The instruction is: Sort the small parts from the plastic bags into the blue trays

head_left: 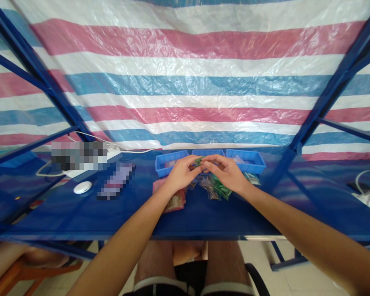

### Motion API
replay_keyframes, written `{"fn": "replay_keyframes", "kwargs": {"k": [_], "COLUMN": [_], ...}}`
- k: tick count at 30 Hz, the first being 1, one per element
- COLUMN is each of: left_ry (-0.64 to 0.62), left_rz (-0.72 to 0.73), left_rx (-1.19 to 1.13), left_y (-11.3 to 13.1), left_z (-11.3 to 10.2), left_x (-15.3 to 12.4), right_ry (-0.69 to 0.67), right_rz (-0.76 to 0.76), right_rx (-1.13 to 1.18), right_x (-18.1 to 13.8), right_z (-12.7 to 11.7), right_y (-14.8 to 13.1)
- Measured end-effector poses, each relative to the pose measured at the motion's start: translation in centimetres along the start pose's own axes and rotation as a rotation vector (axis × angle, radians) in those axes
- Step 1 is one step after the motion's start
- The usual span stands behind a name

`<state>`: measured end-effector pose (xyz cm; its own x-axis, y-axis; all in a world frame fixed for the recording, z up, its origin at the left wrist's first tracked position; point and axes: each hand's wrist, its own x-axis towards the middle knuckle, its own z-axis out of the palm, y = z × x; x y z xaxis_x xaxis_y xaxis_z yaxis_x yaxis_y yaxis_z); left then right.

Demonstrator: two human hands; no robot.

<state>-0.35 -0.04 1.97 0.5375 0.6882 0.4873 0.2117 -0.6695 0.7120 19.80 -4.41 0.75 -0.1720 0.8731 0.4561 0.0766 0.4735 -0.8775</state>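
Observation:
My left hand [185, 170] and my right hand [223, 170] meet above the blue table, fingers bent toward each other. Between their fingertips is a small green piece [199, 161], too small to name, which both hands pinch. Below and between the hands lie small clear bags [210, 187] with little parts in them. Several green pieces [222, 191] are heaped under my right hand. Beside my left wrist is a pink bag [176, 202] with parts inside, partly covered by the forearm. A small clear bag [252, 178] with pale pieces lies right of my right hand.
Three blue bins stand behind the hands: a left bin [160, 165], a middle bin [208, 153] and a right bin [255, 166]. Leftward lie a phone [116, 181], a white round case [82, 188] and a white power strip [111, 153] with cables. Blue frame posts [320, 105] flank the table.

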Motion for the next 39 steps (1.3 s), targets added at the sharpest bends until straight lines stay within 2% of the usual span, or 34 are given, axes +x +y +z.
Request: {"fn": "replay_keyframes", "kwargs": {"k": [2, 5, 7, 11, 13, 16, 21, 25, 27, 30, 35, 39], "left_ry": [0.025, 0.144, 0.218, 0.428, 0.458, 0.378, 0.043, -0.109, -0.093, 0.001, 0.163, 0.147], "left_rz": [0.021, -0.036, -0.075, -0.081, -0.085, -0.054, 0.181, 0.222, 0.232, 0.229, 0.101, -0.014], "left_rx": [0.019, -0.051, -0.101, -0.032, -0.022, -0.018, 0.233, 0.374, 0.387, 0.437, 0.548, 0.565], "left_y": [0.1, -0.5, -1.1, -2.5, -2.7, -2.4, -2.4, -3.1, -2.8, -1.4, 0.8, 3.1], "left_z": [-0.5, -1.3, -2.2, -3.9, -4.4, -4.5, -3.5, -2.7, -3.0, -4.4, -7.3, -8.0], "left_x": [0.2, 0.6, 0.8, 0.9, 0.8, 0.9, 2.1, 2.6, 2.2, 1.0, -0.8, -3.7], "right_ry": [0.040, 0.172, 0.206, 0.137, 0.100, 0.079, 0.051, 0.031, 0.009, -0.038, -0.079, -0.105], "right_rz": [-0.015, -0.083, -0.152, -0.275, -0.301, -0.329, -0.331, -0.326, -0.326, -0.346, -0.429, -0.481], "right_rx": [-0.044, -0.230, -0.365, -0.535, -0.587, -0.660, -0.702, -0.720, -0.738, -0.772, -0.833, -0.853], "right_x": [-0.1, -0.2, -0.2, -0.2, -0.1, 0.2, 0.6, 0.5, 0.4, 0.4, 0.4, 0.4], "right_z": [-0.1, -0.7, -1.3, -2.0, -2.2, -2.4, -2.6, -2.6, -2.5, -2.3, -2.1, -2.1], "right_y": [-0.3, -0.5, -0.6, -0.3, 0.0, 0.6, 1.2, 1.3, 1.4, 1.5, 1.6, 1.3]}}
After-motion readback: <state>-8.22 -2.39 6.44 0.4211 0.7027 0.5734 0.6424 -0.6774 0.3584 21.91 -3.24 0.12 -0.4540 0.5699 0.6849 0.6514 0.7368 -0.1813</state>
